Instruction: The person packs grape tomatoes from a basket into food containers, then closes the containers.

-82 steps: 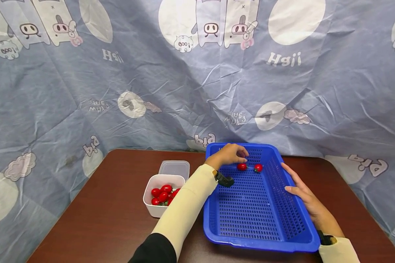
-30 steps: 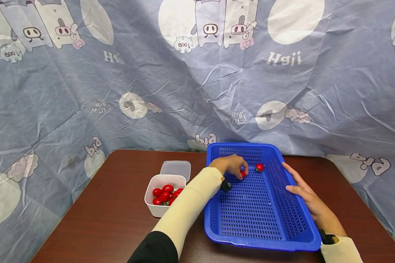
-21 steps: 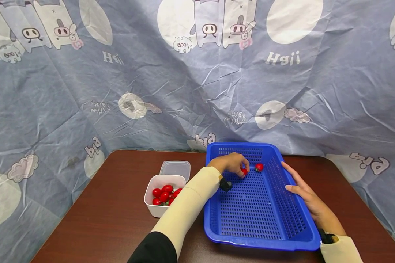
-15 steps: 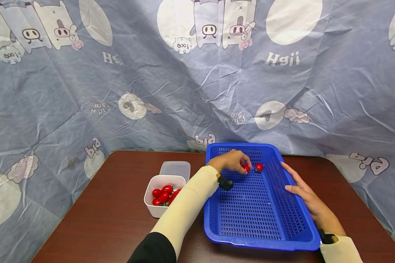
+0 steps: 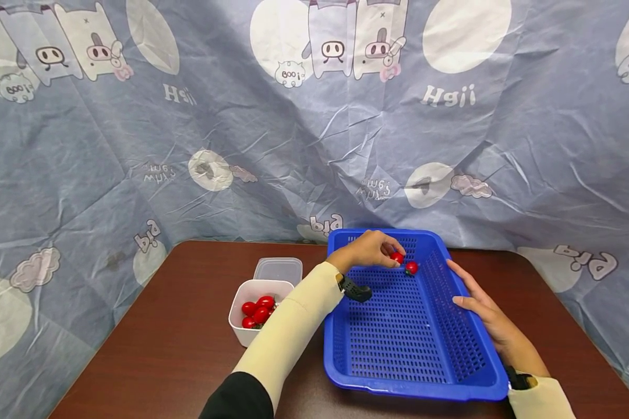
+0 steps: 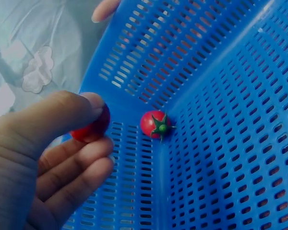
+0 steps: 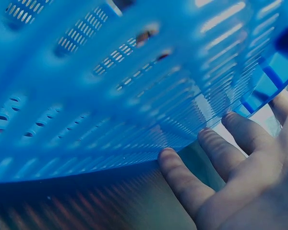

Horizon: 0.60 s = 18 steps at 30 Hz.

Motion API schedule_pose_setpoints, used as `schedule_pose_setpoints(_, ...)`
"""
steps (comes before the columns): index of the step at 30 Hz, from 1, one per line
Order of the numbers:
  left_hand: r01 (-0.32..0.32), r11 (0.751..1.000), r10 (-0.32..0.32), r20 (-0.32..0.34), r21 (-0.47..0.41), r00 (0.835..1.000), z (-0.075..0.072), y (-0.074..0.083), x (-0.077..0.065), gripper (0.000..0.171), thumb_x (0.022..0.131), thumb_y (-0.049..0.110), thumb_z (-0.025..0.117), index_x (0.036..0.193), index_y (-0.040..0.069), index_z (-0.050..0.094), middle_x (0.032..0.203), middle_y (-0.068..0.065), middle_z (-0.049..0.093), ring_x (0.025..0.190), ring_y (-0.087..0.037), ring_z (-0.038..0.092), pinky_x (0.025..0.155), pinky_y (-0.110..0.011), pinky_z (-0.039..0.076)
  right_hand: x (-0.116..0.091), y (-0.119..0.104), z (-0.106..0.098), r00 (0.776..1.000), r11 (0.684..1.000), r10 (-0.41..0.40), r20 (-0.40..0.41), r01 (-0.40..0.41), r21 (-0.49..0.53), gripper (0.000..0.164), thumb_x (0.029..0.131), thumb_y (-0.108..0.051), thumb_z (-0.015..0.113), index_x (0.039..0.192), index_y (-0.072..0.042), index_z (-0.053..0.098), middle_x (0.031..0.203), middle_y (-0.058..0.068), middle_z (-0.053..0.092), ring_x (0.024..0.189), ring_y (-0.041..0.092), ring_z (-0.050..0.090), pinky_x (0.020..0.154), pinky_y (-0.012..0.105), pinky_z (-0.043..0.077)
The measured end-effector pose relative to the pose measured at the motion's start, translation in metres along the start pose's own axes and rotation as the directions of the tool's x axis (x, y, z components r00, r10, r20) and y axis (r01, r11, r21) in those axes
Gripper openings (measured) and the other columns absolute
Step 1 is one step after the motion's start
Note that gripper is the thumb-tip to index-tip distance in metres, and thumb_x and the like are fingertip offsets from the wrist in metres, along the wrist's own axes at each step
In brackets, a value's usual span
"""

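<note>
In the far part of a blue perforated plastic basket (image 5: 398, 326), my left hand (image 5: 368, 249) pinches a red cherry tomato (image 6: 93, 125) between thumb and fingers. A second cherry tomato (image 6: 155, 124), its green stem star showing in the left wrist view, lies on the basket floor by the far right corner. My right hand (image 5: 495, 319) holds the basket's right side, thumb over the rim and fingers along the outside. The right wrist view shows those fingertips (image 7: 169, 155) at the slotted outer wall. To the left, a white tub (image 5: 237, 326) contains several cherry tomatoes (image 5: 260, 315).
Behind the tub lies a clear plastic lid (image 5: 279, 269). Everything stands on a dark brown table (image 5: 173, 326), with a printed grey-blue cloth (image 5: 241, 134) hanging behind it. My left forearm (image 5: 293, 320) crosses over the tub's right edge.
My left hand has taken hold of the tomato near the far wall. Over the last second it has moved it away from me and slightly right. The right hand stays on the basket.
</note>
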<state>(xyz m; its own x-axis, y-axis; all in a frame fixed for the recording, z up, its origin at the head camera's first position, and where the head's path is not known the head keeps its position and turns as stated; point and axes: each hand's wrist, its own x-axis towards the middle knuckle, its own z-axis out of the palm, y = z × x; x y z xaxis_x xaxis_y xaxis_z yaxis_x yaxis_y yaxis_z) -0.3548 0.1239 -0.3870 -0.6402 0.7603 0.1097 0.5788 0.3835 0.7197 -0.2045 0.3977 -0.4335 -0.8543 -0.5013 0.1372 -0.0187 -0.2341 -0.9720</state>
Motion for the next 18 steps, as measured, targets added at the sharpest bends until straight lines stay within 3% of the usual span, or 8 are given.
schedule_pose_setpoints(7, -0.018, 0.999, 0.018, 0.003, -0.035, 1.0, -0.01, 0.011, -0.01, 0.029, 0.081, 0.018, 0.078, 0.109, 0.013, 0.073, 0.09, 0.008, 0.068, 0.083, -0.001, 0.064, 0.074, -0.016, 0.05, 0.0, 0.001, 0.0, 1.0, 1.0, 0.008, -0.011, -0.008, -0.011, 0.069, 0.101, 0.0, 0.031, 0.156, -0.027, 0.0, 0.154, 0.014, 0.005, 0.124, 0.028, 0.05, 0.086, 0.06, 0.046)
schedule_pose_setpoints(13, -0.096, 0.995, 0.095, -0.036, -0.02, 0.995, -0.026, 0.023, -0.022, 0.027, 0.082, 0.019, 0.078, 0.108, 0.015, 0.072, 0.09, 0.007, 0.07, 0.082, -0.002, 0.065, 0.076, -0.016, 0.05, -0.001, 0.001, 0.001, 1.0, 1.0, 0.015, -0.024, -0.015, -0.025, 0.069, 0.101, -0.001, 0.031, 0.156, -0.028, 0.0, 0.154, 0.013, 0.005, 0.125, 0.027, 0.049, 0.087, 0.06, 0.046)
schedule_pose_setpoints(18, -0.147, 0.989, 0.146, -0.043, -0.01, 0.988, -0.044, 0.029, -0.04, 0.029, 0.082, 0.016, 0.078, 0.11, 0.012, 0.072, 0.09, 0.005, 0.07, 0.083, -0.003, 0.065, 0.077, -0.018, 0.051, 0.0, 0.0, 0.002, 0.999, 0.999, 0.022, -0.032, -0.023, -0.033, 0.068, 0.101, -0.001, 0.032, 0.156, -0.028, 0.001, 0.154, 0.013, 0.004, 0.125, 0.027, 0.049, 0.088, 0.059, 0.046)
